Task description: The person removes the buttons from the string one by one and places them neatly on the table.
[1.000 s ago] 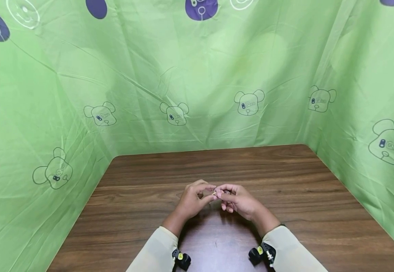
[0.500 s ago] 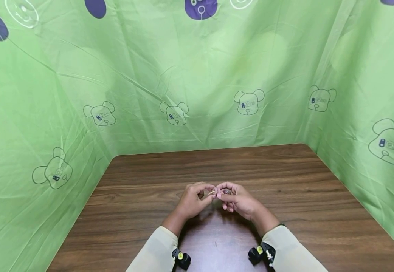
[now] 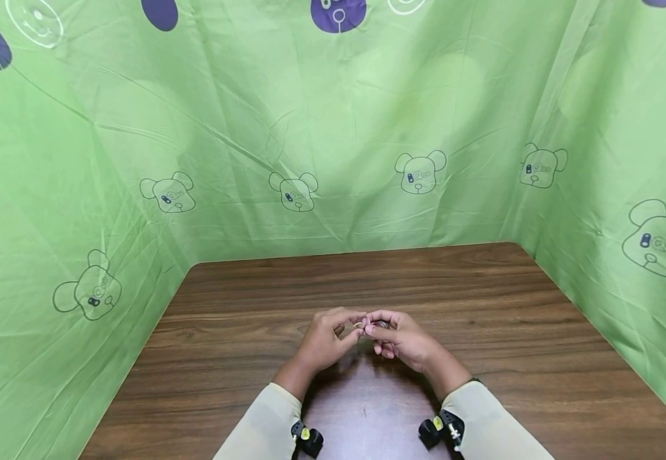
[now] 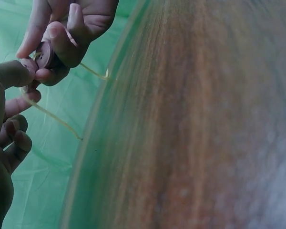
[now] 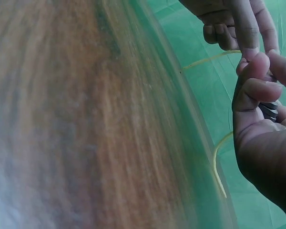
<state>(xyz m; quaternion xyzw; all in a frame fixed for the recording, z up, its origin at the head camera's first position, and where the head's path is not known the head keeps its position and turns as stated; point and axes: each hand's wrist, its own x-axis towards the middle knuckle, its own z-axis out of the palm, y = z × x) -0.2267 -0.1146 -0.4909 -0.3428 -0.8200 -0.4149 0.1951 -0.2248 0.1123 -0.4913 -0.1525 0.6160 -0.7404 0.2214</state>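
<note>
Above the table my two hands meet at their fingertips. My left hand (image 3: 327, 335) pinches a small round brown button (image 4: 28, 65) between thumb and fingers. A yellow cord (image 4: 57, 118) hangs from beside these fingers. My right hand (image 3: 404, 335) holds another brown button (image 4: 44, 54), whose holes show in the left wrist view. In the right wrist view, dark stacked button edges (image 5: 269, 111) show within the right hand's curled fingers. A second length of yellow cord (image 5: 218, 157) trails below that hand. Fingers hide where the cord passes through the buttons.
The brown wood-grain table (image 3: 252, 287) spreads around the hands. Green cloth (image 3: 356, 128) with bear drawings hangs behind it and on both sides. A small black wrist camera is strapped to each sleeve (image 3: 264, 425).
Both hands stay in nearly the same place. The left fingertips drew back slightly, then came against the right fingertips again. The bit of yellow cord between them shifted slightly left.
</note>
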